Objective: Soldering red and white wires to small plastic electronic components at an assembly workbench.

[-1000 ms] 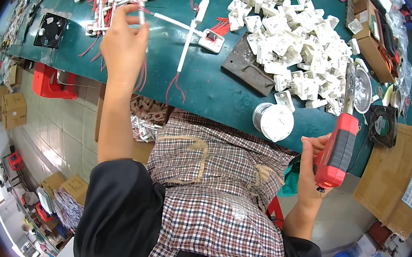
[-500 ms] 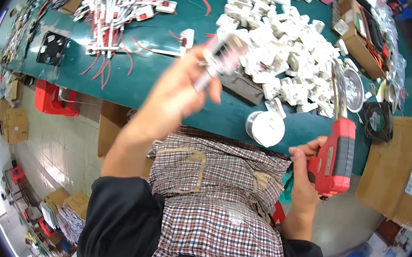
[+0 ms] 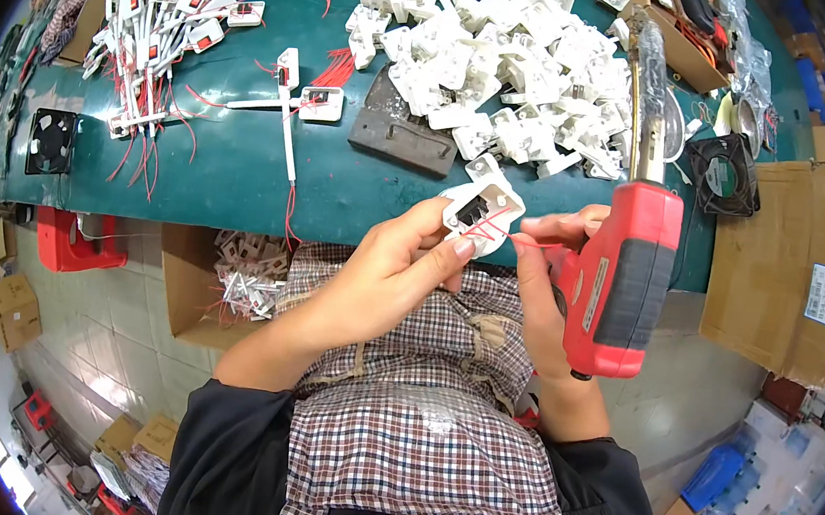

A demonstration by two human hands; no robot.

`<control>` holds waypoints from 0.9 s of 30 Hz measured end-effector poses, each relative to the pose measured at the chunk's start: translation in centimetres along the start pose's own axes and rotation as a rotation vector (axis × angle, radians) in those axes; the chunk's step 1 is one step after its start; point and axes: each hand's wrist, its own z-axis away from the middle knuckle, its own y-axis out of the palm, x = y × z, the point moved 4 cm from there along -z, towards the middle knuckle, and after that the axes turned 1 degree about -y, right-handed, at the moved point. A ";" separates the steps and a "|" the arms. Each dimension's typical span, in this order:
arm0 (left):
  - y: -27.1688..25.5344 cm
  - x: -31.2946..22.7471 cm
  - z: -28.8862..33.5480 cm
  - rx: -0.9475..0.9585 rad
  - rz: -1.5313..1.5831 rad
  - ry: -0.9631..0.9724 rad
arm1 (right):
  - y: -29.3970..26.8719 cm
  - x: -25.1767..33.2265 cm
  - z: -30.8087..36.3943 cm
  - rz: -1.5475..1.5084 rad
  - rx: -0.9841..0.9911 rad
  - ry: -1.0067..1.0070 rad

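Observation:
My left hand (image 3: 401,266) is closed around a small white plastic housing (image 3: 507,199), with its open side turned up. A black switch (image 3: 475,210) sits inside it, and thin red wires (image 3: 497,222) cross over the opening. My right hand (image 3: 551,297) grips a red and black soldering gun (image 3: 621,280), its metal barrel pointing away from me. The right thumb and forefinger also pinch a red wire beside the housing. Behind the housing, a white round shape is mostly hidden.
A large heap of white housings (image 3: 514,57) lies across the table, beside a dark metal block (image 3: 400,136). Wired switch pieces (image 3: 156,19) are piled at the far left. A black fan (image 3: 723,175) lies at right, above a cardboard box (image 3: 789,267).
My left hand has brought the housing down and right, up to my right hand. A red wire is now pinched in my right fingers, with the soldering gun still held. The view has shifted.

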 end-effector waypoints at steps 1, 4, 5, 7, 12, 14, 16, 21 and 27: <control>0.2 0.0 0.1 -0.043 0.004 0.010 | 0.2 -0.3 0.2 -0.129 -0.081 0.064; 0.7 0.5 0.1 -0.097 -0.126 0.180 | 0.7 -0.8 0.8 -0.151 -0.058 0.119; 0.8 0.4 0.1 -0.094 -0.125 0.180 | 1.1 -0.9 1.1 -0.149 -0.058 0.120; 0.8 -0.1 0.2 -0.184 -0.386 0.225 | 1.6 -1.3 1.6 -0.394 -0.179 0.259; 0.6 -0.1 0.4 -0.292 -0.603 0.360 | 1.8 -0.4 1.0 -0.573 -0.104 0.468; 0.8 -0.9 0.4 -0.271 -0.642 0.396 | 2.0 -0.3 1.2 -0.698 -0.171 0.599; 0.4 0.2 1.1 -0.332 -0.640 0.472 | 2.0 -0.2 1.2 -0.682 -0.094 0.549; 0.5 0.7 0.2 -0.121 -0.004 0.308 | 1.4 -0.3 2.1 -0.632 -0.104 0.489; 0.2 0.6 0.1 -0.072 -0.049 0.333 | 2.0 0.1 2.4 -0.685 -0.089 0.475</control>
